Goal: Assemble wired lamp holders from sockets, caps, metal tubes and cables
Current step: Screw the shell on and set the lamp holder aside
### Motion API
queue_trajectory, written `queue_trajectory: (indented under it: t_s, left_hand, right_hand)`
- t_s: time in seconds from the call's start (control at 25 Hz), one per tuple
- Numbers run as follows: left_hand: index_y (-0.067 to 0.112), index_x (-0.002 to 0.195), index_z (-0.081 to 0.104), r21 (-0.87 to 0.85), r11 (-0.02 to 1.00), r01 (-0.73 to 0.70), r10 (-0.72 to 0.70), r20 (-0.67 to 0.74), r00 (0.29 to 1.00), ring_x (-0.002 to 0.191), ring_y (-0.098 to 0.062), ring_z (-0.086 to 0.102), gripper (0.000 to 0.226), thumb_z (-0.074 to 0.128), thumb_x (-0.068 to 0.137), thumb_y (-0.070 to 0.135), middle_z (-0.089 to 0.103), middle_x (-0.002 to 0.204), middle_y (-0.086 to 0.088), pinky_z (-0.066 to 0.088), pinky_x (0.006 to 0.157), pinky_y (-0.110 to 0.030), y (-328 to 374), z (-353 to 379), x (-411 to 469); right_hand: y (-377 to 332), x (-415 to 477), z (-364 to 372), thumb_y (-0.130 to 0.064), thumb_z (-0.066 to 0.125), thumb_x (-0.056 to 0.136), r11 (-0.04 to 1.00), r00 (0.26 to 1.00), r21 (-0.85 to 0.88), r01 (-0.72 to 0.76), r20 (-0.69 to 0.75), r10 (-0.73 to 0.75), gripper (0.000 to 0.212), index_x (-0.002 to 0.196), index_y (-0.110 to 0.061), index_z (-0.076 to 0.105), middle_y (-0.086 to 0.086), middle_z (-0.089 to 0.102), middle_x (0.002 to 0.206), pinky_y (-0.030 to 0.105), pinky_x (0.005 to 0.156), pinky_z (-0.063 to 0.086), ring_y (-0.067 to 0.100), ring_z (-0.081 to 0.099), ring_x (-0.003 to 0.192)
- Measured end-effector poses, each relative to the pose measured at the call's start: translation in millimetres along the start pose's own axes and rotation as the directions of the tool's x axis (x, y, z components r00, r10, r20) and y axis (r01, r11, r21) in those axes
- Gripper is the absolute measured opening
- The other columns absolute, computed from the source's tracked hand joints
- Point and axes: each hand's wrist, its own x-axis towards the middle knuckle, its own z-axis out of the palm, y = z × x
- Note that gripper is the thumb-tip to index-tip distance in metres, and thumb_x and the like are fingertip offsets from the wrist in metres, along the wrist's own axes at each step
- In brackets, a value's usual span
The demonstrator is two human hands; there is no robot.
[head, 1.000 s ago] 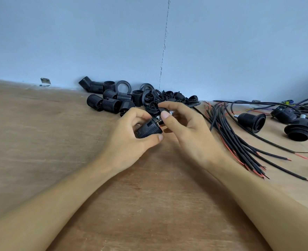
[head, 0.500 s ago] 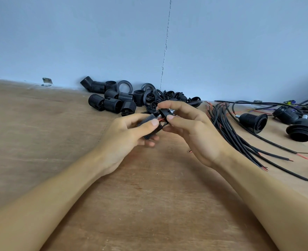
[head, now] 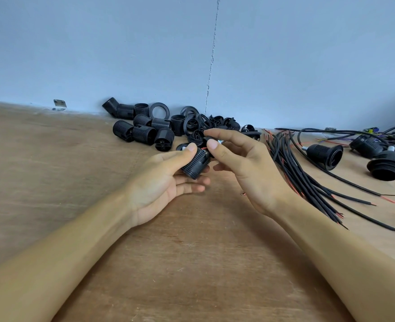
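My left hand point(head: 161, 182) lies palm up and grips a black ribbed socket point(head: 193, 165) between thumb and fingers. My right hand point(head: 245, 168) pinches a small black cap point(head: 207, 142) with a short metal tube point(head: 219, 142) at the socket's far end. A bit of red wire point(head: 203, 148) shows between socket and cap. Both hands hover just above the wooden table point(head: 52, 182), in front of the parts pile.
A pile of black sockets and rings point(head: 159, 126) lies against the blue wall. A bundle of black cables with red cores point(head: 308, 180) fans out at the right. Assembled lamp holders point(head: 326, 155) and a wide-flanged one point(head: 388, 167) sit far right.
My left hand has rolled palm up, turning the socket more upright. My right hand has shifted its pinch on the cap, and its other fingers have opened out.
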Motion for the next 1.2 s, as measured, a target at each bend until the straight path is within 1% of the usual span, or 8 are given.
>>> queue_trajectory:
  t_s: [0.08, 0.28, 0.44, 0.52, 0.68, 0.92, 1.04, 1.2]
  left_hand:
    - [-0.001, 0.114, 0.071, 0.016, 1.000, -0.009, 0.009, -0.002, 1.000, 0.074, -0.022, 0.070, 0.048, 0.065, 0.087, 0.038, 0.073, 0.094, -0.016, 0.059, 0.063, -0.028, -1, -1, 1]
    - [-0.005, 0.116, 0.067, 0.011, 1.000, -0.007, 0.007, -0.006, 1.000, 0.071, -0.020, 0.068, 0.053, 0.069, 0.084, 0.037, 0.074, 0.096, -0.016, 0.055, 0.058, -0.026, -3, -3, 3]
    - [0.005, 0.107, 0.064, -0.041, 0.998, -0.057, 0.054, -0.076, 0.996, 0.082, -0.025, 0.074, 0.046, 0.081, 0.070, 0.026, 0.075, 0.102, -0.015, 0.061, 0.070, -0.032, -5, -2, 3]
    - [0.011, 0.108, 0.064, 0.067, 0.992, -0.105, 0.113, -0.145, 0.983, 0.089, -0.021, 0.075, 0.054, 0.090, 0.063, 0.023, 0.075, 0.102, -0.010, 0.062, 0.079, -0.039, -7, -2, 3]
    - [0.034, 0.105, 0.065, 0.507, 0.847, -0.157, 0.304, -0.219, 0.927, 0.101, -0.003, 0.068, 0.051, 0.090, 0.060, 0.036, 0.074, 0.101, 0.016, 0.052, 0.089, -0.027, -12, 1, 0]
    - [0.037, 0.107, 0.070, 0.813, 0.528, -0.246, 0.560, -0.116, 0.820, 0.095, -0.003, 0.064, 0.042, 0.090, 0.074, 0.022, 0.069, 0.102, 0.014, 0.050, 0.085, -0.021, -14, 3, -3]
    - [0.033, 0.103, 0.071, 0.796, 0.547, -0.258, 0.571, -0.130, 0.810, 0.089, 0.005, 0.066, 0.036, 0.090, 0.075, 0.024, 0.073, 0.091, 0.020, 0.046, 0.075, -0.008, -13, 6, -5]
    - [0.029, 0.104, 0.074, 0.762, 0.583, -0.283, 0.579, -0.145, 0.802, 0.086, 0.004, 0.069, 0.031, 0.088, 0.077, 0.028, 0.076, 0.089, 0.019, 0.050, 0.073, -0.011, -12, 10, -7]
  right_hand:
    - [0, 0, 0, -0.026, 0.068, 0.095, 0.999, 1.000, -0.048, 0.016, -0.004, -0.017, 0.024, 0.118, -0.024, 0.072, 0.016, 0.070, 0.099, 0.030, 0.083, 0.057, 0.008, 0.064, 0.088]
    - [2, -1, 4, -0.026, 0.064, 0.098, 0.996, 0.999, -0.077, 0.039, -0.010, -0.040, 0.025, 0.123, -0.026, 0.070, 0.000, 0.074, 0.103, 0.035, 0.092, 0.057, 0.008, 0.065, 0.089]
    - [6, -1, 9, -0.012, 0.061, 0.100, 0.998, 1.000, 0.057, 0.018, 0.008, -0.019, 0.028, 0.124, -0.022, 0.069, -0.001, 0.073, 0.119, 0.041, 0.109, 0.047, 0.011, 0.065, 0.115]
    - [6, -1, 8, -0.004, 0.058, 0.099, 0.996, 1.000, 0.090, 0.005, 0.025, -0.007, 0.030, 0.122, -0.018, 0.070, 0.002, 0.071, 0.123, 0.044, 0.113, 0.043, 0.017, 0.063, 0.122]
    - [4, -2, 6, -0.009, 0.059, 0.099, 0.985, 0.998, 0.160, -0.061, 0.032, 0.057, 0.022, 0.118, -0.017, 0.069, 0.007, 0.072, 0.118, 0.049, 0.107, 0.048, 0.022, 0.065, 0.117]
    - [8, -3, 10, -0.006, 0.060, 0.099, 0.994, 0.998, 0.085, -0.064, 0.025, 0.062, 0.022, 0.118, -0.013, 0.069, 0.016, 0.074, 0.109, 0.035, 0.096, 0.057, 0.023, 0.071, 0.105]
    - [8, -4, 11, -0.004, 0.062, 0.096, 0.976, 0.998, 0.206, -0.068, -0.005, 0.070, 0.020, 0.112, -0.013, 0.070, 0.012, 0.075, 0.108, 0.030, 0.089, 0.058, 0.015, 0.072, 0.098]
    - [8, -3, 14, -0.011, 0.067, 0.095, 0.961, 0.994, 0.268, -0.066, -0.067, 0.087, 0.017, 0.111, -0.014, 0.072, 0.013, 0.076, 0.105, 0.032, 0.081, 0.060, 0.018, 0.073, 0.094]
